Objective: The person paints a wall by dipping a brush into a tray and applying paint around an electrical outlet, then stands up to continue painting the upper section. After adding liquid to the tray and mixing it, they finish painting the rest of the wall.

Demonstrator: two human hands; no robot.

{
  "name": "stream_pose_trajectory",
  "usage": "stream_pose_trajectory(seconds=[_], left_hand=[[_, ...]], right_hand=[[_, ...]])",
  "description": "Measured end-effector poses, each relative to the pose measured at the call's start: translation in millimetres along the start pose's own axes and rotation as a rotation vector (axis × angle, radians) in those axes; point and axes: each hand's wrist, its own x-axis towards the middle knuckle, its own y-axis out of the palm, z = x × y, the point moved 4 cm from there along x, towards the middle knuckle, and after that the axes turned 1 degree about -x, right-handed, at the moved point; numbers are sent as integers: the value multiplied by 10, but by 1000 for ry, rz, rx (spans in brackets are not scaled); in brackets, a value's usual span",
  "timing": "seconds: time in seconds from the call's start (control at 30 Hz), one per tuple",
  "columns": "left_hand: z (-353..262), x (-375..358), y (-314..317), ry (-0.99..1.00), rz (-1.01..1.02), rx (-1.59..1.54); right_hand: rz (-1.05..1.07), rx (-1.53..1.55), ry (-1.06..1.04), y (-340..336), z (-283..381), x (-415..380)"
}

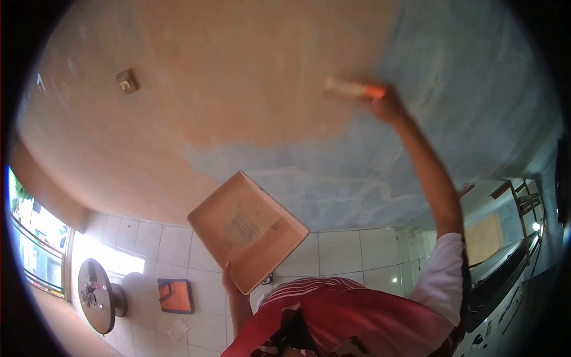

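Note:
My left hand [231,279] grips the near edge of a paint tray [223,205], its thumb over the rim. The tray is tilted, with peach paint spread over its inside and a ribbed patch in the middle. At the end of my outstretched arm, my right hand [388,107] is closed around the orange handle of a paint brush [351,88]. The brush is smeared by motion and overlaps the wall [267,65]. Peach paint covers the wall's upper middle and left; bluish grey shows on the right and below.
A light switch [126,81] sits on the wall at upper left. On the white tiled floor [339,250] lie an orange and blue flat item [175,296] and a round brown table [95,296] with small things on top. Wooden furniture [523,205] stands at the right; a bright window is at far left.

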Motion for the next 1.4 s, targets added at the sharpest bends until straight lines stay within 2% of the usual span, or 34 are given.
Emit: stream_pose_trajectory(seconds=[0.07, 0.1, 0.17, 0.23, 0.27, 0.3, 0.33, 0.37, 0.4, 0.47, 0.5, 0.57, 0.63, 0.67, 0.73, 0.77, 0.8, 0.87, 0.93, 0.97, 1.0, 1.03, 1.1, 1.13, 1.17, 1.2, 1.23, 1.27, 1.3, 1.33, 1.4], left_hand=[[18, -22, 41, 5, 72, -20], [23, -51, 49, -4, 67, -14], [47, -62, 86, -6, 18, 5], [142, -48, 87, 33, 18, 2], [196, -49, 95, 64, 10, 9], [253, -65, 157, 78, 21, -4], [288, -92, 231, 86, 16, -17], [361, -114, 306, 94, 12, -32], [436, -145, 350, 105, 14, -46], [580, -195, 431, 104, -7, -42], [654, -196, 495, 122, -1, -58], [776, -271, 560, 154, 6, -37], [891, -393, 595, 158, -43, -23], [948, -442, 617, 156, -81, -15], [1047, -555, 668, 170, -49, -20], [1095, -609, 699, 176, -10, -31], [1154, -667, 669, 178, -23, -24], [1307, -737, 542, 134, -96, -78], [1375, -862, 574, 133, -95, -111], [1410, -952, 572, 123, -84, -138], [1474, -1018, 492, 140, -121, -147], [1567, -1053, 397, 152, -139, -103], [1614, -1090, 278, 170, -171, -67], [1626, -1130, 245, 161, -163, -70], [1636, -1218, 207, 157, -150, -73], [1610, -1302, 193, 163, -165, -76], [1560, -1364, 180, 183, -193, -61], [1513, -1446, 136, 197, -222, -43], [1480, -1515, 76, 195, -231, -39], [1446, -1553, 24, 209, -225, -52], [1370, -1615, -66, 225, -214, -60]], right_hand=[[-296, -404, -292, -659, 88, 334], [-289, -402, -281, -762, 153, 401], [-634, -747, -383, -926, 329, 476], [-493, -632, -535, -374, -200, 173], [-339, -918, -496, 40, -211, -90], [-289, -739, -548, 379, -243, -409], [-83, -654, -485, 742, -248, -753], [-62, -467, -411, 901, -10, -959], [80, -258, -419, 1076, 11, -1198], [363, -160, -136, 1429, -228, -1604], [355, -166, -159, 1234, -198, -1390], [414, 72, 116, 824, -313, -934], [-1, -45, -262, 353, -697, -241], [-117, -88, -329, -189, -527, 168], [-285, -461, -504, -1092, -242, 832], [-434, -627, -505, -1414, -365, 1123], [-444, -614, -429, -1771, -196, 1334], [-446, -582, -358, -1933, -182, 1442], [-451, -832, -392, -1611, -425, 1317], [-494, -690, -599, -1278, -219, 1031], [-524, -725, -810, -915, -214, 698], [-342, -898, -714, -437, -459, 275], [-230, -575, -717, 307, -575, -563], [-94, -389, -585, 701, -635, -1000], [-10, -321, -545, 911, -542, -1378], [81, -131, -406, 1033, -424, -1710], [339, -164, -128, 1280, -525, -2147], [479, -51, 89, 1572, -699, -2657], [446, 8, 201, 1543, -505, -3082], [507, -16, 318, 1730, -575, -3708], [419, -21, 472, 1786, -443, -4903]])
